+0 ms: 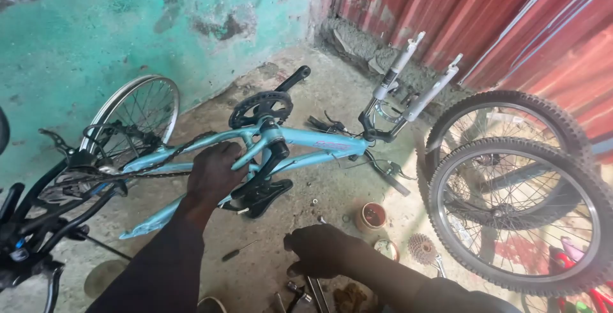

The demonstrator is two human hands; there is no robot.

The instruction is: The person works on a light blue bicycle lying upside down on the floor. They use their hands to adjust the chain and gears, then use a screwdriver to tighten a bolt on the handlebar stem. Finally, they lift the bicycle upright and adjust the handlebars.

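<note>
1. A stained, rough concrete floor (332, 102) carries an upturned light-blue bicycle frame (306, 142).
2. Beside it lie a small round terracotta-coloured cup (371, 216), a toothed metal sprocket cluster (422, 248) and a thin dark screwdriver (235, 253).
3. Two knobbly-tyred spoked wheels (517, 214) stand at the right.

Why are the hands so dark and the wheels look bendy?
Head view: soft daylight, no hard shadows; the left hand on the blue bike frame and the right hand over the tools look dim. The wide lens curves the wheels near the edge.
</note>
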